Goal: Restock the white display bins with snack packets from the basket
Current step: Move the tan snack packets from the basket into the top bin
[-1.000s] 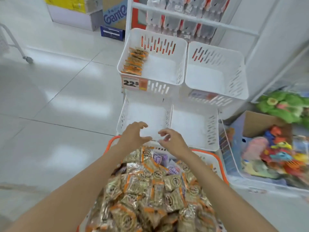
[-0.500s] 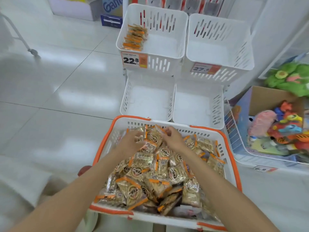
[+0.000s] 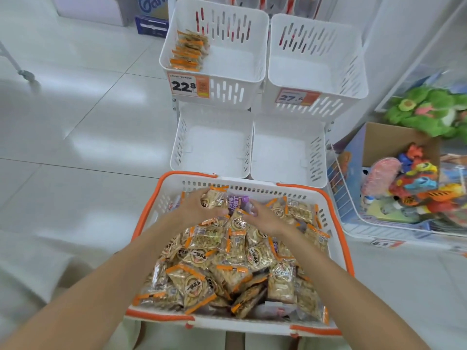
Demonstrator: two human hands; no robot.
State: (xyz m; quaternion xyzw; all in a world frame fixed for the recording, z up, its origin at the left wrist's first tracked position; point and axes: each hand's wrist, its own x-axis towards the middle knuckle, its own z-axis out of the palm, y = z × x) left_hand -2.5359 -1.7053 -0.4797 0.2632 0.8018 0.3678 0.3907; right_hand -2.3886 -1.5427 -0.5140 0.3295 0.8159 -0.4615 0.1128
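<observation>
- Head view shows both hands down in the far end of the basket [image 3: 338,238]. A second ago they hung empty above its far rim, over the lower-left bin [image 3: 214,147].
- The left hand [image 3: 193,210] now has its fingers curled round a gold-and-orange packet [image 3: 214,199] at the top of the heap. It grips the packet, which looks barely raised out of the pile.
- The right hand [image 3: 265,217] lies on the snack packets [image 3: 227,261] just beside a purple packet [image 3: 237,203], fingers bent. Whether it has pinched anything cannot be told.
- By that, the reach has turned into a pick, and the carry to a bin is likely next. The basket is heaped, so the restocking seems near its start.
- The upper-left bin [image 3: 235,61] holds one short row of matching packets [image 3: 188,53] along its left wall, above the 22.8 price tag [image 3: 188,85]. The upper-right bin [image 3: 310,72], the lower-left bin and the lower-right bin [image 3: 285,152] show bare floors.
- The lower bins stand right against the basket's far rim, so a lift must clear that rim and the bin's near wall.
- The upper bins overhang the back of the lower ones, which narrows the way in from above.
- A toy carton [image 3: 374,137] stands close on the right, while open tiled floor [image 3: 88,122] lies to the left.
</observation>
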